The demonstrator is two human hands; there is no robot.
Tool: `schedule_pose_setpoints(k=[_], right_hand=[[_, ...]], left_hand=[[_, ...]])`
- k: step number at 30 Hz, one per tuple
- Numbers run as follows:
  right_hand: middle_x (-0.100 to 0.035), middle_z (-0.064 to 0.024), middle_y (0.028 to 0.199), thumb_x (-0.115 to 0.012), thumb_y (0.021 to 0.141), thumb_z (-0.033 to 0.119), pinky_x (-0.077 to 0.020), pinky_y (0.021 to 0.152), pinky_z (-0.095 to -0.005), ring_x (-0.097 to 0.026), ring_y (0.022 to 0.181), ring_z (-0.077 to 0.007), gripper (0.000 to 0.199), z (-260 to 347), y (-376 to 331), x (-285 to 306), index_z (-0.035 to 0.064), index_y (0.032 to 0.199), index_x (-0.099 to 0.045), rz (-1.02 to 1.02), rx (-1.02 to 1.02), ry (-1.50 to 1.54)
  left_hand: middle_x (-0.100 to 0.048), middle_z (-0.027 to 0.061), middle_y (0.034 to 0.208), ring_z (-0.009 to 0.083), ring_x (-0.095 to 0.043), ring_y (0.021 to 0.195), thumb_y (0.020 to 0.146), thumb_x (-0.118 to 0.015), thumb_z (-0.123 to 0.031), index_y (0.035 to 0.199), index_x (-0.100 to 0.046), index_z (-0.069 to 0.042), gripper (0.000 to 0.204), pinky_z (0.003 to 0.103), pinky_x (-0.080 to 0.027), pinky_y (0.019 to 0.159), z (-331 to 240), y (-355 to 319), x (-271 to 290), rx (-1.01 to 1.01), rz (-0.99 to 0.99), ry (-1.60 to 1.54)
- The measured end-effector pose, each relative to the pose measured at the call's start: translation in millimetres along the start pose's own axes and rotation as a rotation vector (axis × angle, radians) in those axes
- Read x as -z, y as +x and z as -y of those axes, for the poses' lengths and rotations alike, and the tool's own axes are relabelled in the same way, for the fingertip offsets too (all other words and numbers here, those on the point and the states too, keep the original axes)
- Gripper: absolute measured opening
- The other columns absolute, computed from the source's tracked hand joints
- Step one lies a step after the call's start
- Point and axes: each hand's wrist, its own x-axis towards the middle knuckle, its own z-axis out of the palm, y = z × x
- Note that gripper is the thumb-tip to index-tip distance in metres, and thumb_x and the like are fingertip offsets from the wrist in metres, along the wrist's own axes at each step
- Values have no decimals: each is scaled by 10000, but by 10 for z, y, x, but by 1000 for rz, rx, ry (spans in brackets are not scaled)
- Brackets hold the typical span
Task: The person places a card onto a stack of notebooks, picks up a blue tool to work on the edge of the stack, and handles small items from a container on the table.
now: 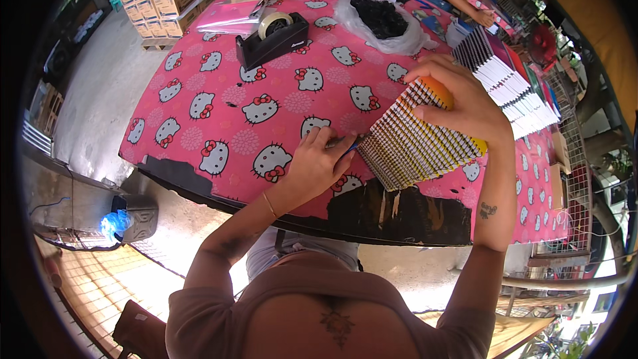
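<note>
Head view: right fingers (437, 117), widely parted, clasp notebooks (413, 138); left fingers (323, 138) pinch tool (353, 145) alongside.

The left hand (322, 163) curls inward at mid-frame; the right hand (462, 103) forms a wide arch right of centre, its forearm (495, 193) nearly upright.
</note>
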Motion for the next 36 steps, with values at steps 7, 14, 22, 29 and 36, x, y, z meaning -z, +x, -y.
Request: schedule_pose_setpoints(k=[7, 14, 22, 29, 36], right_hand=[[-579, -80, 1066, -705, 751, 276, -398, 928, -389, -543, 1053, -290, 393, 18, -21, 2, 107, 1086, -590, -4, -9, 3], [-580, -80, 1066, -702, 756, 277, -401, 925, -387, -545, 1052, -288, 389, 26, -9, 13, 108, 1088, -591, -3, 2, 9], [-576, -76, 1074, -700, 756, 283, -394, 937, -379, -536, 1066, -280, 393, 19, -20, 13, 115, 1094, -588, 1, -16, -9], [-575, -76, 1069, -699, 759, 279, -390, 941, -380, -535, 1067, -277, 386, 24, -23, 12, 111, 1089, -588, 2, -20, 2], [-577, -74, 1073, -695, 764, 291, -390, 942, -382, -536, 1072, -276, 385, 6, -28, 4, 108, 1086, -588, -4, -13, -2]], left_hand=[[-667, 139, 898, 230, -659, 689, 933, -535, -256, 1071, -598, 55, 346, 363, -562, 652, 28, -168, -109, 1105, 322, -1311], [-660, 138, 866, 240, -659, 678, 931, -531, -253, 1043, -601, 67, 346, 366, -570, 641, 104, -157, -166, 809, 298, -1012], [-654, 125, 831, 228, -676, 691, 934, -537, -244, 1040, -611, 54, 325, 352, -572, 631, 109, -161, -89, 989, 366, -1228], [-647, 164, 832, 262, -686, 716, 920, -546, -281, 980, -556, 68, 354, 381, -577, 616, 102, -203, -186, 1114, 356, -1334], [-639, 159, 834, 240, -669, 679, 922, -542, -284, 985, -557, 72, 361, 365, -577, 590, 89, -181, -198, 1115, 344, -1300]])
